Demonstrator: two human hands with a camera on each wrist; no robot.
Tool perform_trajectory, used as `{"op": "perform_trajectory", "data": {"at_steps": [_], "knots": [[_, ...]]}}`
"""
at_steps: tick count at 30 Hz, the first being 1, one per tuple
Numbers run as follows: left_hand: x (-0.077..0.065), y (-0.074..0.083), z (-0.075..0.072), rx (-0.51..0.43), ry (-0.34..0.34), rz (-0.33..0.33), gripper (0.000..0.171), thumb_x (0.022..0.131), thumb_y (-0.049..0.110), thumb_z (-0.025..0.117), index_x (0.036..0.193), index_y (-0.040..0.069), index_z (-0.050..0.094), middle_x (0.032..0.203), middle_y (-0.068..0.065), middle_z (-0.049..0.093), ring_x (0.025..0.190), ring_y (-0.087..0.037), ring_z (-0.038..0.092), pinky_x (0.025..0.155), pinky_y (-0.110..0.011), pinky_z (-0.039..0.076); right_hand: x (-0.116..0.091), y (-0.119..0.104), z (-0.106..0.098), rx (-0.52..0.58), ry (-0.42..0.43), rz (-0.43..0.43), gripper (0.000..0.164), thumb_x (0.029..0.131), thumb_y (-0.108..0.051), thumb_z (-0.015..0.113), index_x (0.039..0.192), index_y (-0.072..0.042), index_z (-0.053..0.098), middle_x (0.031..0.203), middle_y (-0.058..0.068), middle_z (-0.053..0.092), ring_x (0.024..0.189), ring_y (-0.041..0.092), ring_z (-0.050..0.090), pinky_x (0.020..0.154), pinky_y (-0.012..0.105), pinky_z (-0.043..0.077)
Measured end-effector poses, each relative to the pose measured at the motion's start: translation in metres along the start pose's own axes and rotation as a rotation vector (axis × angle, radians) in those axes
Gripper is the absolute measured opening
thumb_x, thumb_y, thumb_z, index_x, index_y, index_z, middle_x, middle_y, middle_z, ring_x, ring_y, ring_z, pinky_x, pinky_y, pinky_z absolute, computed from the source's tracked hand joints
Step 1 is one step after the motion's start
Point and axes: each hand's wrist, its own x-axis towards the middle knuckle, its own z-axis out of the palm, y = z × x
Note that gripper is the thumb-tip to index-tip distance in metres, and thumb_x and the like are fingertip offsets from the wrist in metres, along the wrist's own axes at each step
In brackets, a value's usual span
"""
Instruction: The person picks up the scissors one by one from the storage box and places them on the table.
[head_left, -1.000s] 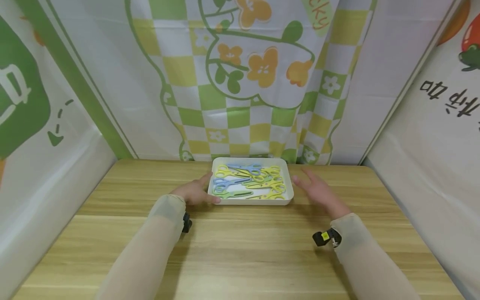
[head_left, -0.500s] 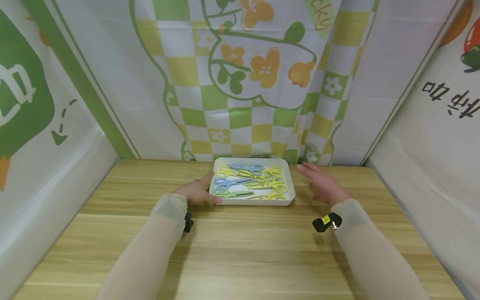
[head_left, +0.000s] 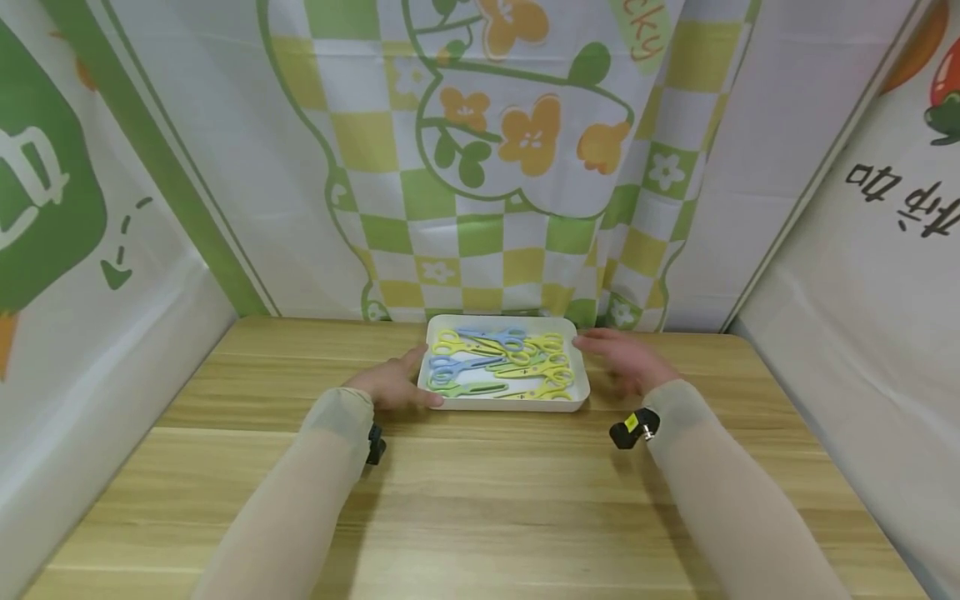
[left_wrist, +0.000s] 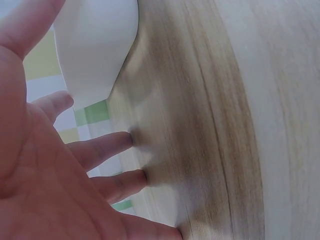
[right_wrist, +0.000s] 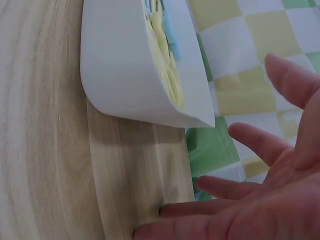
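Observation:
A white tray [head_left: 504, 405] stands at the back of the wooden table, with several children's scissors in blue, green and yellow lying in it. Blue scissors [head_left: 463, 364] lie toward its left end and yellow scissors [head_left: 543, 367] toward its right. My left hand [head_left: 388, 386] is spread at the tray's left end, thumb at the front corner; in the left wrist view the index fingertip meets the tray's wall [left_wrist: 97, 45]. My right hand [head_left: 628, 358] stretches along the right end with straight fingers. From the right wrist view, those fingers [right_wrist: 255, 142] stand apart from the tray.
Behind the table [head_left: 480, 500] hangs a checked green and yellow curtain [head_left: 480, 233], close behind the tray. Printed white cloth walls [head_left: 97, 350] rise on both sides. A small black camera [head_left: 634, 428] sits on the right wrist.
My right hand first drew away to the right, then came back left toward the tray's rear right corner. The left hand, tray and scissors keep their places.

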Motion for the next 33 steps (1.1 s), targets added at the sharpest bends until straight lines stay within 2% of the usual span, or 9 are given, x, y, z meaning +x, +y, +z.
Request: {"op": "perform_trajectory", "data": {"at_steps": [4,9,11,14,17,21,27,33], "knots": [[0.000,0.001,0.000,-0.008,-0.003,-0.001,0.118,0.081,0.058,0.076,0.162,0.016,0.000,0.163,-0.018,0.012,0.146,-0.044,0.014,0.113,-0.059,0.017,0.004,-0.007,0.005,-0.100,0.013,-0.010,0.076,0.095,-0.055,0.059,0.156,-0.016,0.035,0.163,0.014,0.021,0.142,0.047,0.023,0.105,0.065,0.030],[0.001,0.000,0.000,-0.004,0.000,-0.009,0.118,0.081,0.058,0.076,0.162,0.017,0.001,0.162,-0.021,0.016,0.145,-0.045,0.015,0.113,-0.060,0.018,0.009,-0.017,0.015,-0.078,0.021,0.024,0.070,0.098,-0.041,0.060,0.154,-0.007,0.036,0.159,0.019,0.027,0.142,0.046,0.024,0.104,0.067,0.029],[0.002,-0.001,0.000,0.000,0.003,-0.016,0.118,0.080,0.059,0.076,0.162,0.018,0.001,0.161,-0.022,0.018,0.145,-0.045,0.016,0.113,-0.060,0.018,0.012,-0.021,0.020,-0.117,0.035,0.025,0.067,0.098,-0.038,0.061,0.151,-0.003,0.040,0.156,0.021,0.033,0.141,0.045,0.028,0.105,0.065,0.030],[0.002,-0.002,0.000,-0.005,0.003,-0.012,0.119,0.079,0.059,0.077,0.162,0.018,0.001,0.161,-0.022,0.018,0.145,-0.045,0.015,0.113,-0.060,0.018,0.018,-0.025,0.025,-0.280,0.055,-0.002,0.060,0.099,-0.035,0.059,0.144,0.003,0.048,0.148,0.025,0.043,0.135,0.044,0.039,0.106,0.058,0.035],[0.001,-0.001,-0.001,-0.011,0.000,-0.005,0.120,0.079,0.059,0.077,0.162,0.018,0.001,0.162,-0.021,0.016,0.146,-0.045,0.014,0.113,-0.060,0.017,0.022,-0.030,0.028,-0.490,0.061,-0.024,0.053,0.100,-0.035,0.056,0.135,0.005,0.058,0.143,0.025,0.050,0.130,0.042,0.046,0.105,0.051,0.038],[-0.002,0.003,-0.003,-0.015,-0.001,-0.006,0.119,0.080,0.058,0.077,0.162,0.017,0.001,0.162,-0.022,0.016,0.146,-0.046,0.013,0.113,-0.061,0.016,0.026,-0.034,0.031,-0.608,0.068,-0.022,0.047,0.099,-0.032,0.057,0.128,0.004,0.064,0.139,0.024,0.054,0.127,0.040,0.050,0.104,0.049,0.039],[-0.005,0.005,-0.003,-0.013,0.009,0.001,0.115,0.084,0.053,0.077,0.162,0.015,0.002,0.161,-0.023,0.017,0.145,-0.046,0.014,0.113,-0.061,0.016,0.028,-0.033,0.035,-0.641,0.101,-0.014,0.044,0.093,-0.027,0.062,0.122,0.006,0.067,0.137,0.025,0.054,0.125,0.039,0.051,0.105,0.047,0.039],[-0.005,0.005,-0.003,-0.010,0.010,0.006,0.115,0.083,0.054,0.076,0.162,0.014,0.002,0.161,-0.024,0.018,0.145,-0.046,0.015,0.113,-0.061,0.017,0.029,-0.033,0.036,-0.657,0.085,-0.001,0.037,0.091,-0.025,0.067,0.112,0.004,0.072,0.131,0.024,0.059,0.119,0.037,0.055,0.101,0.046,0.043]]}}
